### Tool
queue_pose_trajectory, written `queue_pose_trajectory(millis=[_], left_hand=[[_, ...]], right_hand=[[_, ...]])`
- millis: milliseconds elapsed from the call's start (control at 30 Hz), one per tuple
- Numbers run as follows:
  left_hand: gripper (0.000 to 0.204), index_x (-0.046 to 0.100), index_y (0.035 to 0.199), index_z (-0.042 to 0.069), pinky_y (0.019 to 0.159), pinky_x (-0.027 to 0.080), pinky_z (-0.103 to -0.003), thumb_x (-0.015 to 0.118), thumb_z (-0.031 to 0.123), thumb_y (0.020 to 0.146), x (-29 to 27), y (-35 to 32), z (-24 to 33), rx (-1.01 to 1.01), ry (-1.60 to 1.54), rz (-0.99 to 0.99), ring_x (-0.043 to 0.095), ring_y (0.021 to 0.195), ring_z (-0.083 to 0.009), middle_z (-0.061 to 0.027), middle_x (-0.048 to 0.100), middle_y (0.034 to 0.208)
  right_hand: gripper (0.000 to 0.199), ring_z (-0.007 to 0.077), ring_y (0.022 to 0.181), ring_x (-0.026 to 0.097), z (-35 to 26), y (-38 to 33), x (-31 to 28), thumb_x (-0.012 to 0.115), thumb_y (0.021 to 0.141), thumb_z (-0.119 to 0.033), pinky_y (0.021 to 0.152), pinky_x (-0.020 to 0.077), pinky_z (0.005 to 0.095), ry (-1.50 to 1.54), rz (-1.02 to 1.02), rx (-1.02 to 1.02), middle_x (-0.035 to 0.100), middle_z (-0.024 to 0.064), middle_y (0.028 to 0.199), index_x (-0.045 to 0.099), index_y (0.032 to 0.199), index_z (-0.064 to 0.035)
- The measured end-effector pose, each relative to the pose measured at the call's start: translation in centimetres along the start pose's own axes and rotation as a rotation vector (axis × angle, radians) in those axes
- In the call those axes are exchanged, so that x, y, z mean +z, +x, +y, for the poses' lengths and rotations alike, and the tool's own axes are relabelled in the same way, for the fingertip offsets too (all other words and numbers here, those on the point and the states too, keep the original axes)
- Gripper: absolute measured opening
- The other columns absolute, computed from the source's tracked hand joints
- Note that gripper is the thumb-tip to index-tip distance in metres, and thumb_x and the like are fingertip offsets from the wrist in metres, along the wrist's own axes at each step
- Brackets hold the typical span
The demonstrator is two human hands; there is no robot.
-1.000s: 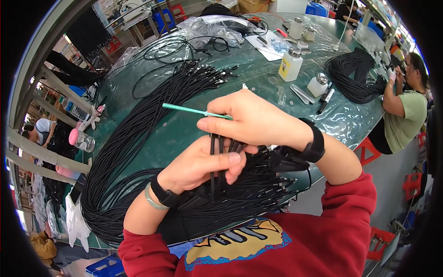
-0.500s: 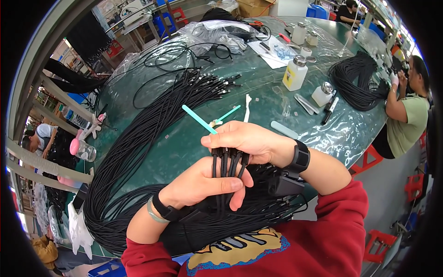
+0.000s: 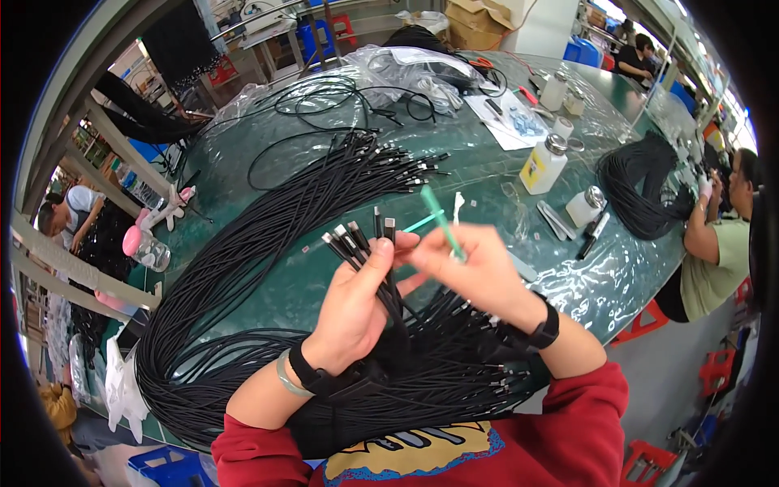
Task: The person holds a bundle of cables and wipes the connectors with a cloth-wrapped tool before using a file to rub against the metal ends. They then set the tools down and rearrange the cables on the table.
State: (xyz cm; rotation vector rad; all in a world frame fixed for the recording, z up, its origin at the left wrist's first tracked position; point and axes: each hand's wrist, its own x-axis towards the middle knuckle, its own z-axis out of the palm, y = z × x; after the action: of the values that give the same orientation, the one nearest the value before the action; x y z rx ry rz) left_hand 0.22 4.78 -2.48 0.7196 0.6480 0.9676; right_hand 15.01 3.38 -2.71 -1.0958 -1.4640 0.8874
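My left hand point(image 3: 353, 304) is closed around several black cables point(image 3: 350, 247), their metal plug ends fanned upward past the thumb. Close beside it on the right, my right hand point(image 3: 479, 272) grips a flat teal stick point(image 3: 435, 209) pointing up and away; the hand is slightly blurred. Its fingertips are near the held plugs, and I cannot tell whether they touch. Just beyond the hands lie a second, thin teal stick point(image 3: 428, 221) and a whitish strip point(image 3: 458, 204). Beneath both forearms spreads a thick bundle of black cables point(image 3: 422, 390).
A long bundle of black cables point(image 3: 235, 243) curves across the green tabletop point(image 3: 284, 280). To the right stand white bottles point(image 3: 544, 166) with metal caps, tweezers point(image 3: 555, 219) and a marker point(image 3: 595, 235). A co-worker point(image 3: 718, 227) sits at the right edge beside coiled cables point(image 3: 645, 183).
My hands have drawn apart: the right moved off the plugs to the right with the teal stick. The left turned upward, so the plugs now show. The view shifted slightly.
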Motion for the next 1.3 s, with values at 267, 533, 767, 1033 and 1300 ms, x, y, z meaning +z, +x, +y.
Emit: queue_pose_trajectory(millis=[267,533,767,1033,1300], left_hand=[[0.031,0.049,0.106,-0.001,0.064,0.042,-0.024,0.044,0.024,0.088,-0.3,1.0,-0.4,-0.018,-0.058,0.07,0.051,0.074,-0.0089,-0.001,0.053,0.092],[0.032,0.047,0.108,0.0,0.04,0.024,-0.018,0.055,0.012,0.08,-1.6,0.8,0.2,-0.075,0.001,-0.072,0.038,0.047,-0.0025,0.0,0.052,0.083],[0.036,0.048,0.106,0.002,0.038,0.024,-0.015,0.06,0.006,0.073,-2.0,0.9,0.6,-0.096,0.102,-0.085,0.039,0.048,-0.0028,-0.0059,0.055,0.081],[0.033,0.048,0.105,0.002,0.038,0.026,-0.016,0.059,0.003,0.073,-2.4,0.5,0.3,-0.084,0.094,-0.084,0.039,0.047,-0.0031,-0.0082,0.056,0.082],[0.032,0.046,0.108,0.002,0.037,0.024,-0.016,0.055,0.005,0.077,-2.9,0.5,0.2,-0.059,0.137,-0.126,0.035,0.044,-0.0032,-0.0084,0.055,0.087]], right_hand=[[0.012,0.0016,0.051,0.038,0.9,-0.2,0.2,0.058,0.079,-0.011,0.043,0.0261,0.0162,0.334,-0.098,0.247,0.051,-0.0024,0.062,0.059,0.075,0.001],[0.012,0.0018,0.045,0.032,2.1,-0.5,0.1,0.058,0.079,-0.009,0.04,0.0194,0.0181,0.753,-0.273,0.513,0.045,-0.0038,0.054,0.059,0.08,0.0023],[0.005,0.001,0.047,0.033,2.1,-0.4,0.0,0.059,0.077,-0.007,0.04,0.0196,0.0172,0.667,-0.456,0.551,0.048,-0.0033,0.061,0.059,0.077,-0.0015],[0.011,0.0002,0.048,0.033,2.8,-0.8,0.8,0.063,0.073,-0.005,0.041,0.0197,0.0161,0.757,-0.353,0.575,0.046,-0.0054,0.062,0.053,0.07,-0.0065],[0.014,0.0005,0.048,0.032,3.1,-0.9,1.3,0.063,0.073,-0.005,0.041,0.0214,0.0162,0.765,-0.331,0.521,0.047,-0.0038,0.063,0.05,0.072,-0.0062]])
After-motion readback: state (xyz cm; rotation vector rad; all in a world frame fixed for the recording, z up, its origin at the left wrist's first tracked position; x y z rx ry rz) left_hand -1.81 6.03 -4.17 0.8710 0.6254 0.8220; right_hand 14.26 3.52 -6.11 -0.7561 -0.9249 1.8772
